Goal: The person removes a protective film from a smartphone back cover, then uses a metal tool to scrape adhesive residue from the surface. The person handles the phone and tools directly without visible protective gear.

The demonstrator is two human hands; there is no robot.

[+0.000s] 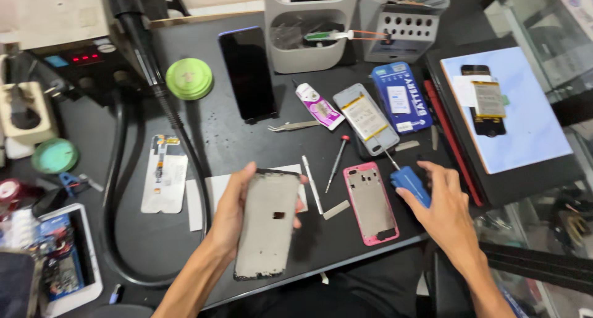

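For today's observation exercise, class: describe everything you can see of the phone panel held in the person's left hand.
The phone panel is a flat, rounded-corner rectangle with a thin dark rim and a dull grey inner face that looks scuffed and dirty. A small dark square mark sits near its middle. It looks stripped, with no other parts visible on this side. It is held lengthwise, tilted slightly, above the black table. The left hand grips it from its left edge, thumb at the top and fingertips showing past the right edge.

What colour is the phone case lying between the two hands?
Pink, seen in the head view: the phone case lies flat on the dark table.
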